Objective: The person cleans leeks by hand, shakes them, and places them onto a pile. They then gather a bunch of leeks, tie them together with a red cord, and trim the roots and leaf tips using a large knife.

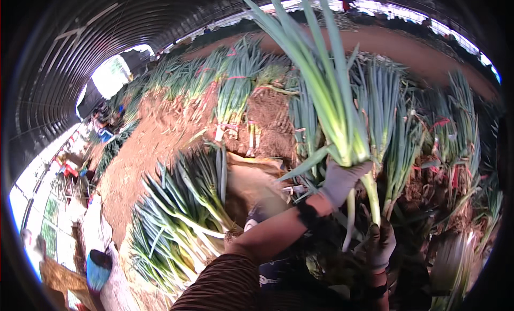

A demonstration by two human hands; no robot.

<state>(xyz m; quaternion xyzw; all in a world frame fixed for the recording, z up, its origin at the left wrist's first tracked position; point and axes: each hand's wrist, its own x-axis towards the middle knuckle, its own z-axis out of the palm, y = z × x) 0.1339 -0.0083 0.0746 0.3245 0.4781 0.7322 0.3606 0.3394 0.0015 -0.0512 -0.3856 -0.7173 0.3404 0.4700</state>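
Observation:
Upright in front of me is a handful of large green onions (332,113), their long leaves fanning up past the top of the view. My left hand (345,185), in a pale glove with a dark band at the wrist, is closed around them where the leaves meet the stalks. Two pale stalks hang below that fist. At the lower end of the right-hand stalk is my right hand (381,244), in a glove with dark fingers, pinching it near the root end. Part of this hand lies in shadow.
A pile of loose green onions (176,220) lies at my left. Bundles tied with red bands (235,86) stand in rows ahead, and more bundles (450,129) crowd the right. Brown soil (144,150) runs between them. A blue container (98,271) sits at lower left, under an arched dark roof.

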